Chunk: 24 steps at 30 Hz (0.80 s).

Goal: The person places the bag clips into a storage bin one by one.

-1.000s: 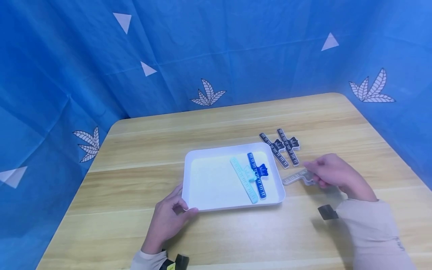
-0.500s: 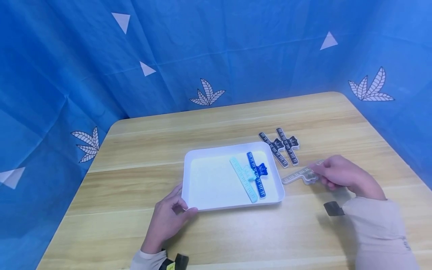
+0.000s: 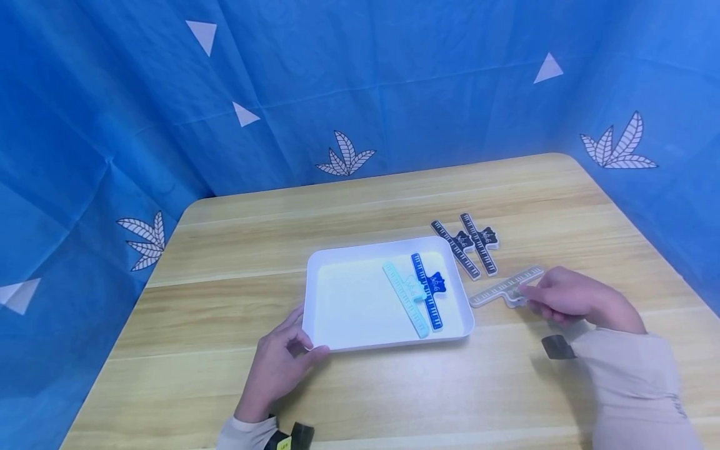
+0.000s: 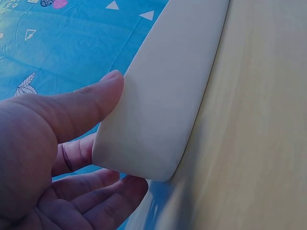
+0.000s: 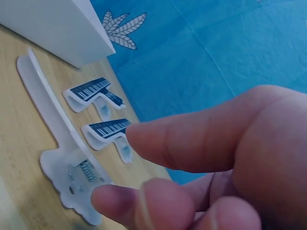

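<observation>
In the head view, a white tray (image 3: 349,300) holds a light-blue clip (image 3: 402,294) and a dark-blue clip (image 3: 427,294), both with a piano-key pattern. My left hand (image 3: 284,369) grips the tray's near left corner, its thumb (image 4: 103,98) against the outer wall in the left wrist view. Right of the tray a clear piano-key clip (image 3: 497,291) lies on the table. My right hand (image 3: 576,300) is at this clip's handle. In the right wrist view, thumb and index finger stand apart, the index tip overlapping the handle; whether it touches cannot be told.
Two black piano-key clips (image 3: 458,250) (image 3: 479,244) lie side by side behind the tray's right edge. The wooden table (image 3: 197,300) extends around the tray on all sides. A blue patterned cloth (image 3: 427,94) hangs behind and beside it.
My right hand has moved slightly right, uncovering more of the clear clip, which stays in place. The left hand and tray keep still.
</observation>
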Motion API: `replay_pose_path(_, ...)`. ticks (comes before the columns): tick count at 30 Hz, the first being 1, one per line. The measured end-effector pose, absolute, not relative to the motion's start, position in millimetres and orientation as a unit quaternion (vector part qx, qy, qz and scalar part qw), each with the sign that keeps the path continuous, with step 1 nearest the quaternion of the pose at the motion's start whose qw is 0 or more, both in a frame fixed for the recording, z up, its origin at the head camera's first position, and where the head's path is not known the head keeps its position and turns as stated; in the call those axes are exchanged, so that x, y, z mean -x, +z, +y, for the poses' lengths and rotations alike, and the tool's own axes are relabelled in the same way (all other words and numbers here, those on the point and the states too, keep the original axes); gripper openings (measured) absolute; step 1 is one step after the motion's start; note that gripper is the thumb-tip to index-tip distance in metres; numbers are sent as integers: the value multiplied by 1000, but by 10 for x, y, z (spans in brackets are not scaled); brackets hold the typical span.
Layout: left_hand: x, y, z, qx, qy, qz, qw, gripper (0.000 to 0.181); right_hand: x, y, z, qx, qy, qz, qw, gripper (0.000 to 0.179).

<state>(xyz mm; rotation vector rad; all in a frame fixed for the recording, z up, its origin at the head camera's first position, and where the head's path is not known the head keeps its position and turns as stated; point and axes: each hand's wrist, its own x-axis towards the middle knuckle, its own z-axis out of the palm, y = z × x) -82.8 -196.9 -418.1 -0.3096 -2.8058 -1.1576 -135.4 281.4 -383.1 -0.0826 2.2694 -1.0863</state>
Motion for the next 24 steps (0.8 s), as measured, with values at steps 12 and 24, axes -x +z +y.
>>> replay_pose_path(12,832,-4186,-1968,100,-379,-919,41,31,1388,-3895,2767,10,-402,866,297,42)
replay_pose_path(24,830,-4175,-1967,101,-379,-919,41,32,1404,-3893,2714,-31,-366,889,273,44)
